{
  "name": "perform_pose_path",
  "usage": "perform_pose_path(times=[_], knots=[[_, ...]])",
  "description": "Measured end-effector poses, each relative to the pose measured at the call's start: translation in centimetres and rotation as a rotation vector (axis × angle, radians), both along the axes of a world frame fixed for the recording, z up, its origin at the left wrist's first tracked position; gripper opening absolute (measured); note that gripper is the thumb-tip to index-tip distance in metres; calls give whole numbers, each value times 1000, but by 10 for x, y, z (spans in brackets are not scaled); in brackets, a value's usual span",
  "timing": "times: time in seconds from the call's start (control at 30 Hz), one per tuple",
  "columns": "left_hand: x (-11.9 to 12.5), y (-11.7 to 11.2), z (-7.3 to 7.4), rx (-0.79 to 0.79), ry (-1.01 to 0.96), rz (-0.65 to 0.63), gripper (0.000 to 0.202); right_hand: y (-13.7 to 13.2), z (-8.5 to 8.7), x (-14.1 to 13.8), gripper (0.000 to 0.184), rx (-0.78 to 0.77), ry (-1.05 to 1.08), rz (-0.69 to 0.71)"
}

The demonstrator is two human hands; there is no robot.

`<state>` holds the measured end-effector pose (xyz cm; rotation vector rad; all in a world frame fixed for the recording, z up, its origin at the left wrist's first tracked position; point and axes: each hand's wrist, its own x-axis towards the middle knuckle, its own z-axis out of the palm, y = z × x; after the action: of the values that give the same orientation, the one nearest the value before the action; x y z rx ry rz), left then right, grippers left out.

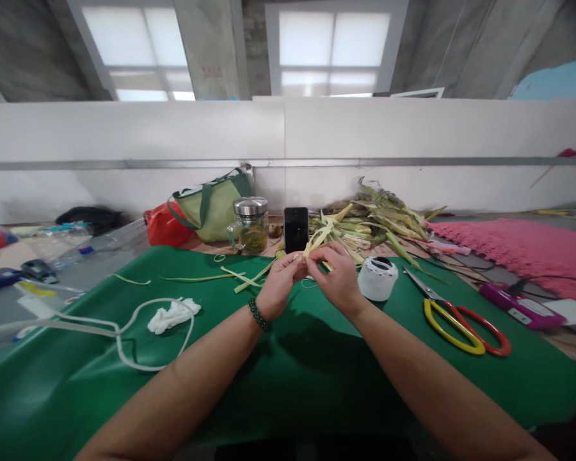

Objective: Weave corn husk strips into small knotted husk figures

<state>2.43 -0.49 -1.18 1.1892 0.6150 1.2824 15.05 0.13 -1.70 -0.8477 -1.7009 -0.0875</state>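
Two hands of mine, the left hand [281,282] and the right hand [338,275], meet above the green sheet [249,365] on the desk, fingertips close together. My fingers are narrowed on both sides, pinching the lower end of the pale husk strips [322,235] between thumbs and forefingers. From that pinch the strips rise and splay up and to the right, beyond my fingertips, so most of their length lies outside my grip. Exactly how each thumb presses is too small to tell. Just behind my fingers stands the dark phone [296,228], upright, with the husk pile [391,214] to its right and the glass jar [252,227] to its left. Near my right wrist sits the white roll [378,285]; farther right lie the scissors [439,299], blades pointing away from me. To the left of my fingers, loose green strips [206,278] lie on the sheet, and nearer my left forearm are the crumpled tissue [173,315] and the white cord [89,324].
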Motion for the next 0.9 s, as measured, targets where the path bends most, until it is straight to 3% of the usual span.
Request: perform_pose_path(times=[0.27, 0.37, 0.53, 0.63, 0.73, 0.83, 0.9], knots=[[-2, 4, -4, 6, 34, -4, 41, 1, 0, -1, 14, -47, -8, 38], [-2, 3, -3, 32, 72, -5, 40, 2, 0, 1, 11, -169, 124, 89], [-2, 2, -1, 40, 103, 45, 40, 4, 2, 3, 34, -401, 353, 220], [-3, 3, 0, 71, 164, 77, 44, 5, 4, 4, 20, -406, 375, 211], [-3, 3, 0, 87, 190, 83, 48, 10, 3, 7, 20, -446, 403, 242], [-4, 5, -1, 72, 189, 108, 50, 15, 2, 13, 23, -412, 472, 135], [-4, 7, -3, 78, 207, 127, 50, 14, 4, 17, 40, -220, 449, -31]])
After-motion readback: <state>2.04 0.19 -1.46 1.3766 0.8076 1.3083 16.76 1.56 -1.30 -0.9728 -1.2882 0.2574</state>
